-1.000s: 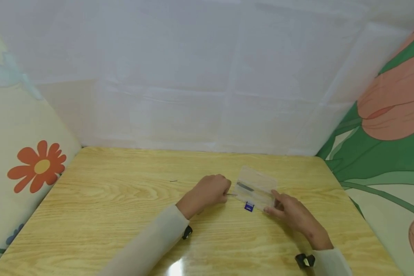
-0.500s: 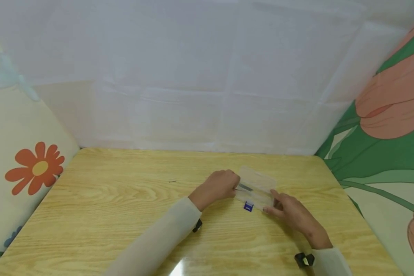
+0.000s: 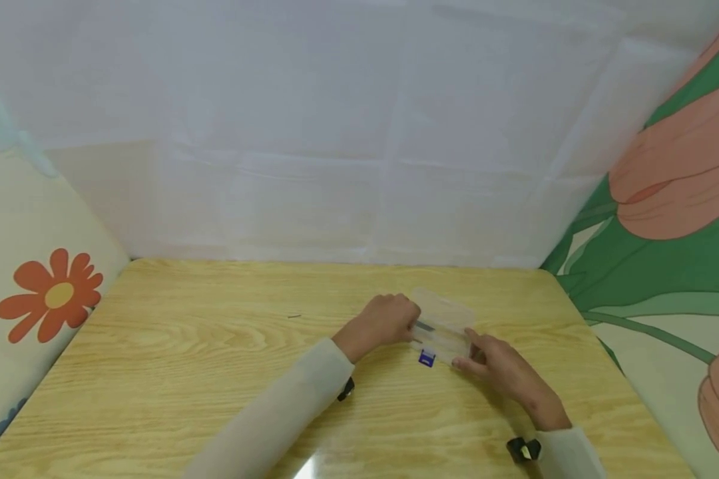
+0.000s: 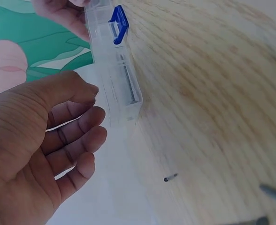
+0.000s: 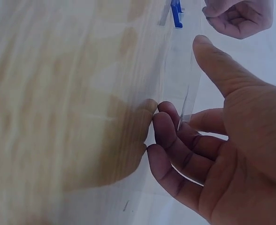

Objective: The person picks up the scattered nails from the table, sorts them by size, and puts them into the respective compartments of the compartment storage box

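A clear plastic box [image 3: 446, 342] with a blue latch [image 3: 427, 358] lies on the table, its clear lid [image 3: 445, 309] folded back. Inside it shows a dark thin rod like a nail [image 4: 130, 84]. My right hand [image 3: 500, 372] holds the box's right end, thumb along one side and fingers curled round the other. At the left end is my left hand [image 3: 386, 321], its fingers loosely bent with nothing visible between them in the left wrist view. A small nail-like piece [image 3: 294, 316] lies farther left on the table.
Wood-grain table [image 3: 216, 372] under everything, its far edge against a white sheet [image 3: 275, 133]. Flower-patterned cloth [image 3: 665, 266] hangs at the sides. In the left wrist view, a grey rod [image 4: 274, 193] and a dark rod [image 4: 246, 221] lie near the lower right corner.
My left hand has moved right to the box's left end. The thin rod it pinched earlier no longer shows in its fingers. My right hand keeps its hold on the box.
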The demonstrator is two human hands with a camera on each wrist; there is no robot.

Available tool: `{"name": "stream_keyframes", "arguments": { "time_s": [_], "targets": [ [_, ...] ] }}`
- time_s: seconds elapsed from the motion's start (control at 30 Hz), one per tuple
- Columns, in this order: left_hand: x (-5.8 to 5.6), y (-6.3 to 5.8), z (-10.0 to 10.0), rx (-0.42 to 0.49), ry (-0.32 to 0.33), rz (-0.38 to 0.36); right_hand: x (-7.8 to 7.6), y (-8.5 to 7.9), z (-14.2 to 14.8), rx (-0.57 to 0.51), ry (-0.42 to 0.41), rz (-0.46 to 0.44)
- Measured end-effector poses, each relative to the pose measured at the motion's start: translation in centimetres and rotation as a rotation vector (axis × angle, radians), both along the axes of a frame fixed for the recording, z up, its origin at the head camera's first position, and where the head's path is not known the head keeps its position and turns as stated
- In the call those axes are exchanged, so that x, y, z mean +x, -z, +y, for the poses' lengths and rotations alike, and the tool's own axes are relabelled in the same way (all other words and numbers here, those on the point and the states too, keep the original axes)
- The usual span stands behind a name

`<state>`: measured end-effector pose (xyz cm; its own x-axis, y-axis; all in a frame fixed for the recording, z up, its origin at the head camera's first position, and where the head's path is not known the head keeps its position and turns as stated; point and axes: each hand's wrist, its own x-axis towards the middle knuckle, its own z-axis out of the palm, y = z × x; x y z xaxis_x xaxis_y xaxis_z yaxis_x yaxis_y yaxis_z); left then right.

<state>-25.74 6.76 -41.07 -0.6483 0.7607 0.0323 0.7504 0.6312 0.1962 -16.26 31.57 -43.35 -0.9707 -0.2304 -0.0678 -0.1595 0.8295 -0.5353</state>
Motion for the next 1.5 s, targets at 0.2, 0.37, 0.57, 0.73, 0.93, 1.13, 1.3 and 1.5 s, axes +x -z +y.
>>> {"name": "stream_keyframes", "arguments": {
  "time_s": [0.2,0.37,0.57,0.73,0.93,1.13,1.3,1.5],
  "targets": [
    [-0.3,0.2,0.3,0.029,0.002,0.051,0.0,0.1,0.1,0.013,0.003,0.008],
    [-0.7,0.3,0.4,0.022,-0.001,0.063,0.0,0.1,0.1,0.012,-0.008,0.012],
    [-1.4,0.4,1.0,0.015,-0.010,0.062,0.0,0.1,0.1,0.015,-0.015,0.008],
    [-2.1,0.4,1.8,0.013,-0.018,0.052,-0.1,0.1,0.3,0.020,-0.012,0.003],
    [-2.7,0.6,2.6,-0.025,-0.006,0.036,-0.1,0.1,0.2,0.011,-0.013,-0.008],
    [-2.9,0.4,2.8,-0.038,0.012,0.047,0.0,0.1,0.0,0.014,0.003,-0.017],
    [-2.9,0.1,2.8,-0.066,0.014,0.055,-0.1,0.2,0.1,0.013,0.001,-0.018],
    [-2.9,-0.3,2.7,-0.089,0.028,0.053,0.0,0.3,0.1,0.007,-0.003,-0.012]
  ]
}}
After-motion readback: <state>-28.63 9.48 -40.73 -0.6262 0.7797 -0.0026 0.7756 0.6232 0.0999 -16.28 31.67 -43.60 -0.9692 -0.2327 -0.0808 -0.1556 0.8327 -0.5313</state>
